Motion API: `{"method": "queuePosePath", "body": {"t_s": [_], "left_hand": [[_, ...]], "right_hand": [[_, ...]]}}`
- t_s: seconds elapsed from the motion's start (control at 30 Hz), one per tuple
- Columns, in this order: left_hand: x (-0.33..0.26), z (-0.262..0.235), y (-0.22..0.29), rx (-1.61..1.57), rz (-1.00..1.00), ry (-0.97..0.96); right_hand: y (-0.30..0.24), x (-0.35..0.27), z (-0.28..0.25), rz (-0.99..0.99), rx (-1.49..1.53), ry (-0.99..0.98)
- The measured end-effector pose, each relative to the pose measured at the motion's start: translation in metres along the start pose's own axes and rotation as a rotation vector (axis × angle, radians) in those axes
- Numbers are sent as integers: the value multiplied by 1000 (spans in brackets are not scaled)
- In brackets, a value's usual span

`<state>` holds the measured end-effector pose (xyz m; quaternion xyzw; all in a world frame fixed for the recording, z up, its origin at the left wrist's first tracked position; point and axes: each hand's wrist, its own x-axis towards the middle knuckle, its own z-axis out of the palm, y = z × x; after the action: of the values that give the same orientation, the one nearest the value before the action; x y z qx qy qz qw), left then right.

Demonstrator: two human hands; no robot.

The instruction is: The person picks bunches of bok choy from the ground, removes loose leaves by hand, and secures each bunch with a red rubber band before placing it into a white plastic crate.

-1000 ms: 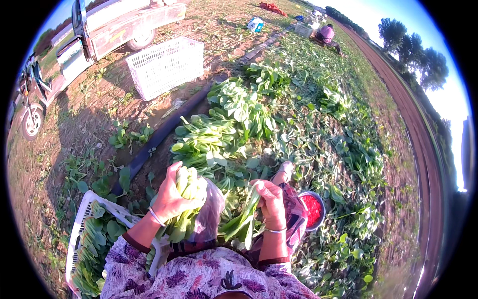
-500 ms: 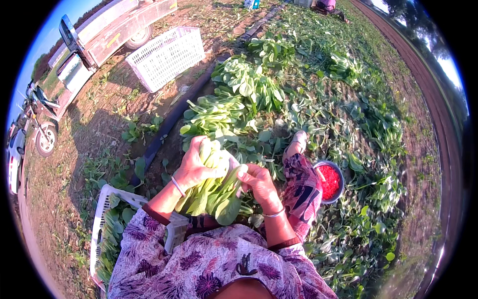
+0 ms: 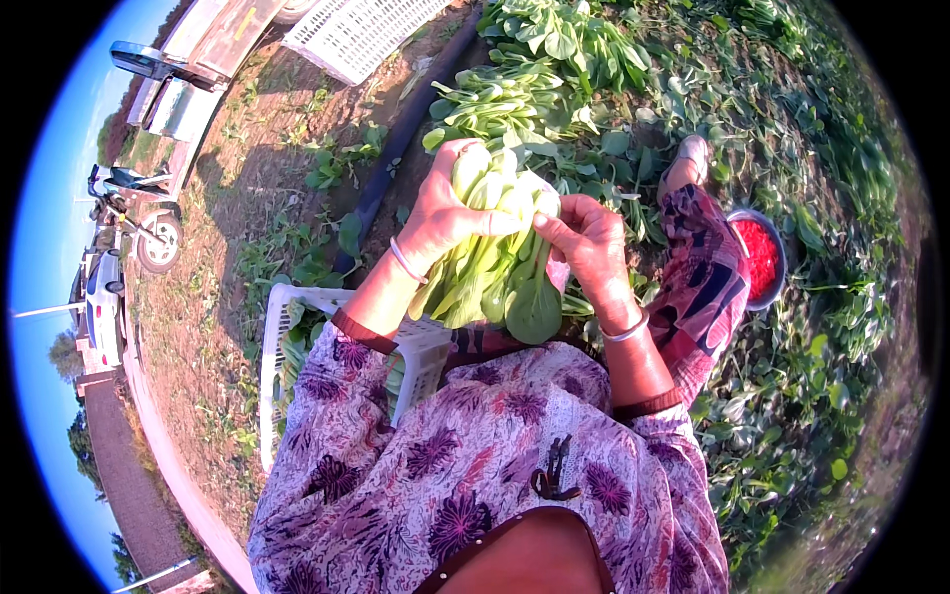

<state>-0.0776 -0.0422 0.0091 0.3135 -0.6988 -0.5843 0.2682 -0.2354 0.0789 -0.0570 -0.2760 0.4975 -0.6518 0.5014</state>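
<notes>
In front of my chest, my left hand [image 3: 440, 220] is wrapped round a bunch of bok choy [image 3: 485, 262], its pale stalk ends pointing away and its leaves hanging toward me. My right hand [image 3: 594, 247] pinches at the right side of the same bunch, thumb and forefinger on a stalk whose broad green leaf [image 3: 534, 307] hangs below. What else lies between those fingertips is hidden. Just beyond my hands, more bok choy [image 3: 510, 99] lies in heaps on the ground.
A white plastic crate [image 3: 277, 337] with greens stands at my left, partly behind my arm. Past my right leg sits a bowl [image 3: 779, 282] of small red pieces. A dark hose [image 3: 381, 178] crosses the soil. Another white crate [image 3: 361, 40], a motorbike [image 3: 148, 223] and a car [image 3: 104, 307] stand farther left.
The view has swung left and down, so everything sits farther right and higher. Both hands keep hold of the bunch, the right one still pinching at its right side.
</notes>
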Motion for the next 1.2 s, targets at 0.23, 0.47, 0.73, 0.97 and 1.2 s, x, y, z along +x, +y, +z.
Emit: {"method": "queuePosePath", "body": {"t_s": [0.23, 0.47, 0.73, 0.97, 1.2], "left_hand": [[1, 0, 1, -44, -56, -55], [-1, -1, -3, -96, -65, -25], [7, -7, -10, -198, -44, -65], [4, -5, -15, -185, -37, -47], [2, 2, -7, -154, -2, -138]], "right_hand": [[-6, -6, 7, -53, 27, -26], [-3, -2, 3, 39, 147, -148], [-3, 12, -6, 62, 172, -211], [12, 9, -1, -6, 160, -146], [13, 18, -15, 76, 375, -389]]}}
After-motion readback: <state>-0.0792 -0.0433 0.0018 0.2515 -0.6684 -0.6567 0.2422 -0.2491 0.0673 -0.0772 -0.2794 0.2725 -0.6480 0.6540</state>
